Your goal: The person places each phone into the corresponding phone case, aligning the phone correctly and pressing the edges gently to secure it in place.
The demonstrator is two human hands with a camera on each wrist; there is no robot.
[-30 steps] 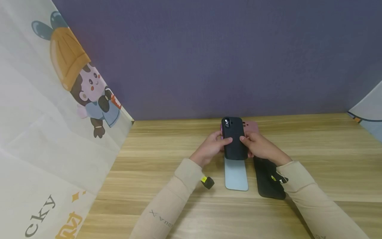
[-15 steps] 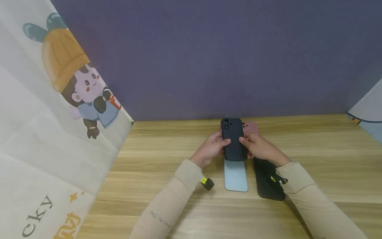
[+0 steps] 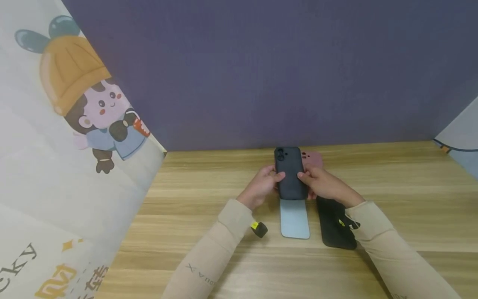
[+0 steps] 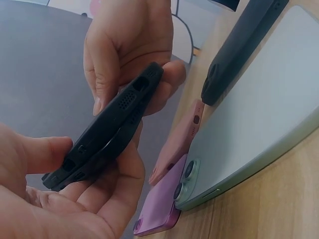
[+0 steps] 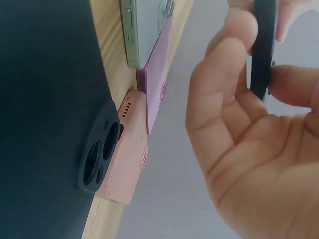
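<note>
Both hands hold a black phone case [image 3: 292, 178] above the table. My left hand [image 3: 259, 185] grips its left side with the thumb on the upper face and fingers underneath. My right hand [image 3: 328, 184] pinches the right side the same way. In the left wrist view, two dark layers show along the case's edge [image 4: 109, 117], with a gap between them; what the lower layer is, I cannot tell. Camera cut-outs sit at its far left corner. Under the hands lies a pale green phone [image 3: 295, 222]. A purple phone or case [image 4: 159, 199] is partly beneath that phone's camera end.
A pink phone case [image 3: 315, 159] lies behind the right hand. Another black case [image 3: 336, 230] rests beneath the right wrist. By the left cuff is a small black block [image 3: 260, 229] with a yellow tag. A dark purple-grey panel [image 3: 280, 74] borders the table's far edge.
The held black case has shifted slightly left and its tilt has changed a little, with both hands keeping their grip. The head view has turned slightly; the things on the table stay put.
</note>
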